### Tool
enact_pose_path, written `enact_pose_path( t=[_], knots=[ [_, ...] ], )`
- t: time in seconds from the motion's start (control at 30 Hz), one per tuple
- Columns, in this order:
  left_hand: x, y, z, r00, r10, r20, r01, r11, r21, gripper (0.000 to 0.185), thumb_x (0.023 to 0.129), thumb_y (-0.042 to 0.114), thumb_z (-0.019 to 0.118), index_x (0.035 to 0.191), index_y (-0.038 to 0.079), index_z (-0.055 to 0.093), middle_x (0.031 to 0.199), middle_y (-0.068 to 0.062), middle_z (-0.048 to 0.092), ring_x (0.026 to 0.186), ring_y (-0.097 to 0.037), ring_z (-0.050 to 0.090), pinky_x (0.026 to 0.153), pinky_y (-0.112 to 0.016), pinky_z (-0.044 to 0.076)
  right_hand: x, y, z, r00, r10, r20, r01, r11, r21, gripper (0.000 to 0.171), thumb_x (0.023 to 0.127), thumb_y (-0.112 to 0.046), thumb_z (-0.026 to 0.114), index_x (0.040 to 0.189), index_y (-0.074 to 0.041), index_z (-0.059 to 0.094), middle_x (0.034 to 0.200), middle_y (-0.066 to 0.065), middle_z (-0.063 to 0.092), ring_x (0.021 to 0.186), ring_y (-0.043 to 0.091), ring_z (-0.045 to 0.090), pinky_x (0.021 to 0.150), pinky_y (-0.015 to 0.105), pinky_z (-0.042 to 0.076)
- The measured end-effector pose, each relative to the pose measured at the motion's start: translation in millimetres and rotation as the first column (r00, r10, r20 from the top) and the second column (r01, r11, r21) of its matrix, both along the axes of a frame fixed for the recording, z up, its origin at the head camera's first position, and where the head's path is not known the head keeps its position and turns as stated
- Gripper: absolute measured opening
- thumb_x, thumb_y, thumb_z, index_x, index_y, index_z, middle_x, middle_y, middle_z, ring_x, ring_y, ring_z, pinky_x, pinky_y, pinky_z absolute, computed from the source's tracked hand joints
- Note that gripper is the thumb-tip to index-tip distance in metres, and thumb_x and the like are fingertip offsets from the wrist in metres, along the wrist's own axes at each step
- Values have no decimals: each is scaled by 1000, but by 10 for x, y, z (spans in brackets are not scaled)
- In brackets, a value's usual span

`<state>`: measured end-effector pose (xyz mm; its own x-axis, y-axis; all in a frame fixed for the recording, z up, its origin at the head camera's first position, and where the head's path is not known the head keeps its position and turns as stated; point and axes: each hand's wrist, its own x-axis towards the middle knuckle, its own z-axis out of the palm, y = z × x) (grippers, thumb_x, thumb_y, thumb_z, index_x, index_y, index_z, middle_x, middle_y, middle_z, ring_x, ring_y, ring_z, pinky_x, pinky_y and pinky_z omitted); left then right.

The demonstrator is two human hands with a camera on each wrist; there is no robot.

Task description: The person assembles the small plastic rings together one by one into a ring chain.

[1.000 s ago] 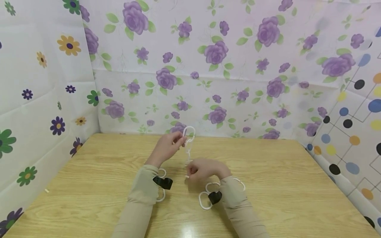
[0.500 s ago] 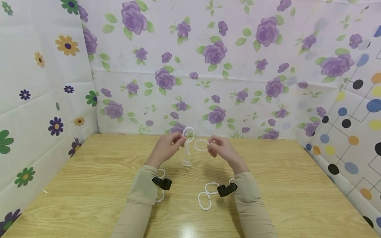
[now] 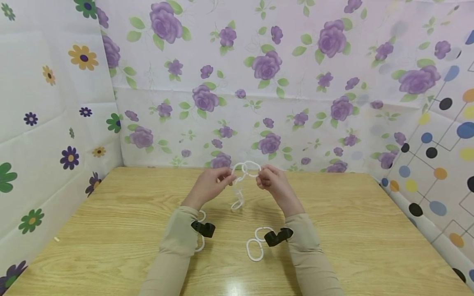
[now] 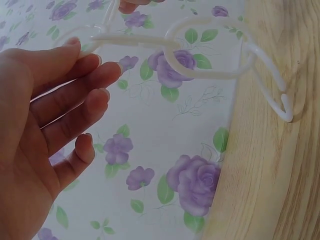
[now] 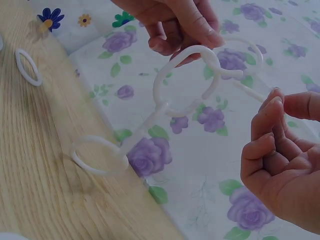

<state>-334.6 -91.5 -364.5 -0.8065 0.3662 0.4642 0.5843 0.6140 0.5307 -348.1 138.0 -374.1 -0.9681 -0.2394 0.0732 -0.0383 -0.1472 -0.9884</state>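
White link (image 3: 253, 162), long axis crosswise: we pinch its right end in the right hand (image 3: 277, 186); its left end overlaps the chain (image 3: 240, 179) our left hand (image 3: 208, 183) pinches.

Near the centre of the head view, towards six o'clock, the chain (image 4: 210, 75) looks like smooth white plastic with a soft gloss; loose links (image 3: 248, 248) farther towards six match it. The desk (image 3: 344, 222) has pale wood grain, smooth, with a shiny glare at six. Sleeves (image 3: 172, 246) at seven and five are matt, wrinkled cloth. Sheets (image 3: 244, 123) at nine, twelve and three are smooth, lightly creased, cloth or plastic, hard to tell.
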Motion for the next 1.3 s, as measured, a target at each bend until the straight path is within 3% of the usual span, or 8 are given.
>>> enact_pose_path(
  t=[0.7, 0.97, 1.3],
  knots=[
    [-7, 35, -34, 999, 7, -51, -10, 998, -58, 22, 94, 32, 64, 76, 20, 65, 68, 7, 63, 62, -6, 54, 56, -23, 42, -16, -23, 0, 998, 50, 39, -49, 999, -20, 13, 99, -9, 47, 88, -9, 54, 65, -3, 58, 59, 9, 50, 62, 22, 42],
    [2, 32, -41, 997, -20, -78, 14, 997, -72, 22, 93, 31, 65, 74, 20, 63, 71, 8, 66, 65, -5, 56, 61, -24, 45, 0, -27, -1, 995, 87, 38, -86, 996, -25, 15, 98, -9, 48, 85, -12, 55, 64, -4, 59, 59, 9, 51, 62, 22, 43],
    [0, 37, -33, 995, -18, -102, 10, 997, -77, 24, 93, 30, 65, 72, 20, 62, 69, 7, 65, 66, -6, 56, 63, -24, 45, -12, -15, -11, 993, 116, 36, -113, 990, -88, 25, 100, -7, 45, 80, -14, 58, 62, -4, 59, 58, 9, 50, 62, 22, 43]
  ],
)
